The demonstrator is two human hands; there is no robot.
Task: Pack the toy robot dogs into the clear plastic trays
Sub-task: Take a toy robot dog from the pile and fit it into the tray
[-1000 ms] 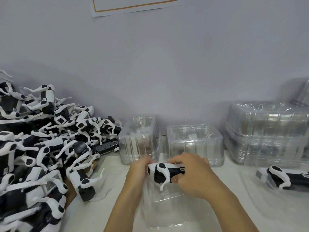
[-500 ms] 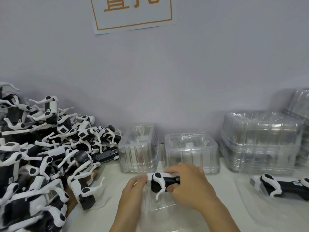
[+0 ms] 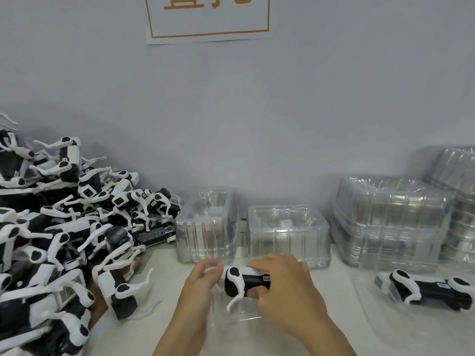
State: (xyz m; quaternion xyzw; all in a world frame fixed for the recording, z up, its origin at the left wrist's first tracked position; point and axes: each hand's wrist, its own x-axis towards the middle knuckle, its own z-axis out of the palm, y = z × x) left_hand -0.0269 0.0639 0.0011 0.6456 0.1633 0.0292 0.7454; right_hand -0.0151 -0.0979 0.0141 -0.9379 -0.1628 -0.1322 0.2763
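Head view — both hands, right hand (image 3: 285,291) and left hand (image 3: 203,281), still grip the toy robot dog (image 3: 244,280), now lowered slightly toward the clear tray (image 3: 231,317) beneath — seating looks imminent.

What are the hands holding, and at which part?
One toy robot dog: right hand grips its black body, left hand holds its front end.

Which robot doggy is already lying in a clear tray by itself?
The black-and-white toy robot dog at the far right, lying in a clear plastic tray. No hand touches it.
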